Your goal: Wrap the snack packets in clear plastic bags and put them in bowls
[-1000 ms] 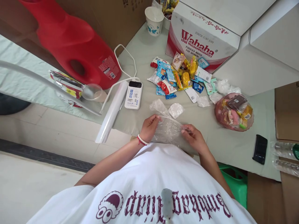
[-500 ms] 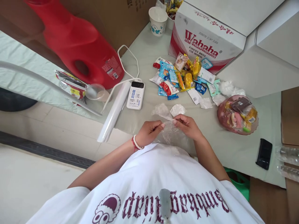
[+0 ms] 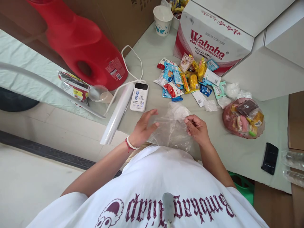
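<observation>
I have the right hand (image 3: 198, 128) pinched closed on the edge of a clear plastic bag (image 3: 172, 133), which sits just ahead of the white shirt (image 3: 166, 167), at the table's near edge. The left hand (image 3: 142, 129) is half open beside the bag's left side, thumb and fingers spread; I can't tell whether it touches the film. Green cloth shows between my right hand and the pink bowl (image 3: 229, 122) to the right. On the left, a glossy roll (image 3: 116, 115) juts past the table edge, beside a power bank (image 3: 139, 97). The pale green table (image 3: 228, 148) carries a snack heap (image 3: 187, 79) farther back, against a Wahaha carton (image 3: 211, 41). Tiled floor (image 3: 68, 128) lies to the left.
</observation>
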`<state>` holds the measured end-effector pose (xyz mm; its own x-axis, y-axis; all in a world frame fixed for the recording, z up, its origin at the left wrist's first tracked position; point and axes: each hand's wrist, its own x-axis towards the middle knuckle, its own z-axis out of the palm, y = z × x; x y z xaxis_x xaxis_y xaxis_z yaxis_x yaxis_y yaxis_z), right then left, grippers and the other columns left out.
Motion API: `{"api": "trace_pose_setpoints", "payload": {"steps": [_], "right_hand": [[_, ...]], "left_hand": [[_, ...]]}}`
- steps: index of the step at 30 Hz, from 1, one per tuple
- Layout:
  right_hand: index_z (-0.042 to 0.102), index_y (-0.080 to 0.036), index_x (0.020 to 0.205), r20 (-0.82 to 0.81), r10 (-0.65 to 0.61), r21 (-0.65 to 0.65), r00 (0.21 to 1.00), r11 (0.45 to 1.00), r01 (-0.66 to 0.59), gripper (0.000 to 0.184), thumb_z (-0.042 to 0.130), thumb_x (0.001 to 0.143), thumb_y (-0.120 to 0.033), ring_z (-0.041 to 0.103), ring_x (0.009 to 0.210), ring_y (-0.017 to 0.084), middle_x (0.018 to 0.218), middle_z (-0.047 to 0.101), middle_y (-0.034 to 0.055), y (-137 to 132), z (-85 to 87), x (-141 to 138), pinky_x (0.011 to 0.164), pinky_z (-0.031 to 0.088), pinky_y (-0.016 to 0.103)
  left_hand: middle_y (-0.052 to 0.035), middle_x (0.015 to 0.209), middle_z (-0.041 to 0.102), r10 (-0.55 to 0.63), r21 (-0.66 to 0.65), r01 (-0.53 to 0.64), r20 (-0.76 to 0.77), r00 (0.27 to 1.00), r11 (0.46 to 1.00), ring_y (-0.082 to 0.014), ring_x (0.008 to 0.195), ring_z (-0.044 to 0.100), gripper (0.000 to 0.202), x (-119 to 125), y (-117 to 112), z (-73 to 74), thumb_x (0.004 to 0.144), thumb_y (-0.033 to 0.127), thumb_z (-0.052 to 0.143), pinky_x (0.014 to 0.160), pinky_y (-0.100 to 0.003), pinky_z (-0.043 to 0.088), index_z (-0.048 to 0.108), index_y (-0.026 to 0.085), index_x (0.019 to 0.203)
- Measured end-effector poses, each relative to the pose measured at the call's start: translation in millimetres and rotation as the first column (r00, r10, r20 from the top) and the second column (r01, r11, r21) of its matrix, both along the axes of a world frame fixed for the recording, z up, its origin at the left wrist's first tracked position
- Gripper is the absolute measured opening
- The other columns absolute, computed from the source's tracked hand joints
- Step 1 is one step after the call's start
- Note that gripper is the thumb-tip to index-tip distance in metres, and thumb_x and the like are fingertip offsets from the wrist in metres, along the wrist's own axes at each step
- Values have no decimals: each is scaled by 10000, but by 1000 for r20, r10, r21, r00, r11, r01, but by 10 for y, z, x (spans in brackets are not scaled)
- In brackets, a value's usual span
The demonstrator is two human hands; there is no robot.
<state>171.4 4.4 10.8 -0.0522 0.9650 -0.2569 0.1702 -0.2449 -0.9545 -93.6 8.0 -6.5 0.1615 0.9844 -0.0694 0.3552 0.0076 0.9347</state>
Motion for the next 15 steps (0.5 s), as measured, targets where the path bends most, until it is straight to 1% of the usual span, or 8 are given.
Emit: {"api": "trace_pose_setpoints", "payload": {"steps": [2,4,5,7,9,11,13,15], "right_hand": [[638,-253,852,-6,48,7,999,999,-48,344,712,872,-588,435,440,98,603,486,-54,-13,23,-19,431,376,260],[641,-253,858,-17,65,4,998,998,-64,337,713,875,-582,434,441,100,596,480,-55,-36,31,-11,433,375,262],[639,-253,863,-20,51,0,999,999,-51,339,715,874,-583,433,442,100,595,476,-56,-54,28,7,433,372,261],[627,-253,870,-18,-27,-13,999,1000,26,359,718,864,-600,421,444,98,600,467,-59,-104,7,69,425,358,256],[607,-250,866,-16,-145,-37,989,989,144,396,728,841,-627,393,437,90,610,454,-63,-174,-36,158,405,325,248],[587,-245,851,-13,-239,-73,971,969,238,431,742,813,-646,360,432,81,625,450,-66,-261,-92,256,386,288,241],[569,-243,834,-5,-286,-106,958,953,283,449,757,792,-648,342,430,76,631,448,-70,-354,-147,350,376,269,236],[553,-246,823,-8,-293,-140,956,947,289,459,770,779,-648,330,422,76,607,427,-81,-434,-182,446,372,253,230]], "left_hand": [[-104,1239,701,2,22,-1,-75,997,1000,-310,1221,600,631,153,103,-33,798,508,719,1071,-435,446,605,190,1331],[-57,975,724,-64,-15,63,-60,996,998,-245,947,651,425,313,185,-83,840,522,679,882,-360,489,677,190,1106],[-26,831,691,-100,-30,99,-29,995,995,-204,806,624,338,378,208,-110,878,518,633,787,-325,474,676,194,967],[25,632,573,-101,-52,103,54,993,993,-146,626,517,337,458,212,-166,929,507,563,654,-284,412,599,205,782],[60,550,474,5,-111,14,170,985,994,-119,542,436,358,457,176,-214,930,524,568,577,-264,364,540,215,752],[89,506,387,126,-247,-42,331,935,968,-97,468,359,380,384,125,-248,899,565,614,512,-248,326,522,222,763],[118,470,293,217,-393,-17,472,855,920,-72,409,260,408,271,76,-261,851,587,679,458,-229,281,520,223,760],[136,452,236,296,-500,21,546,784,866,-50,381,187,420,155,33,-254,816,579,731,424,-208,239,527,216,757]]}}
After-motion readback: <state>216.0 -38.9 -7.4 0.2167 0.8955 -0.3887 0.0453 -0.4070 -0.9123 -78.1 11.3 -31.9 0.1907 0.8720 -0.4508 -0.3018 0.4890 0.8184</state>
